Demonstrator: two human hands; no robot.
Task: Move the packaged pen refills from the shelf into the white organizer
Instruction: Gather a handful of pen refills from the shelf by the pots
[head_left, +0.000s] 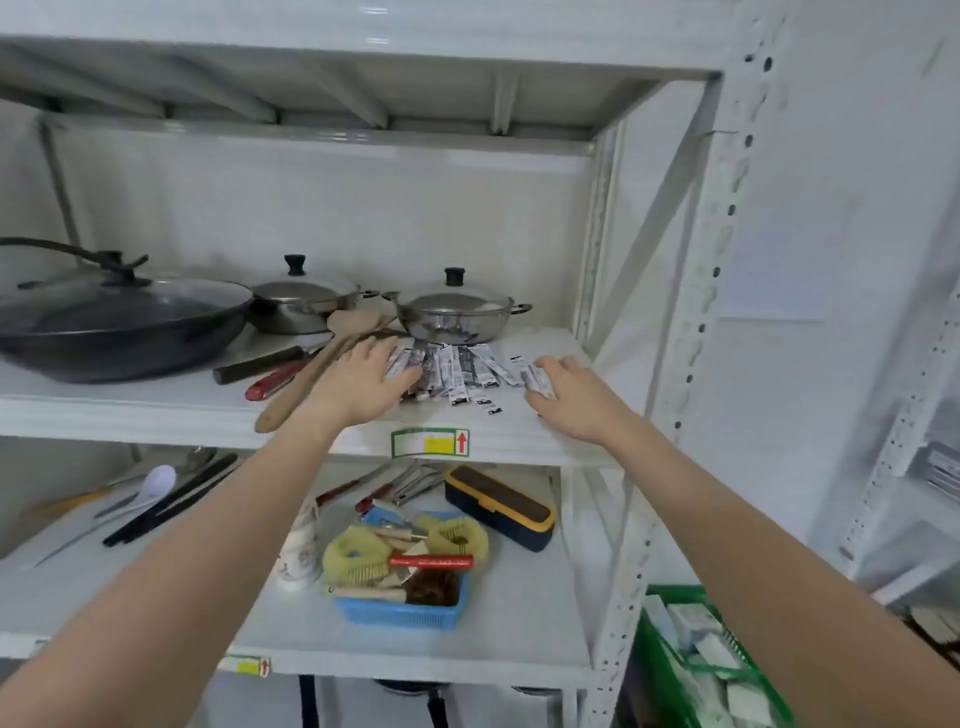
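Early stage: the refills (457, 371) lie fanned on the shelf (493, 436) at 12 o'clock, your left hand (363, 384) spread flat on their 9 o'clock edge, right hand (569, 395) pinching one packet at 3 o'clock, organizer unseen, nothing moved.
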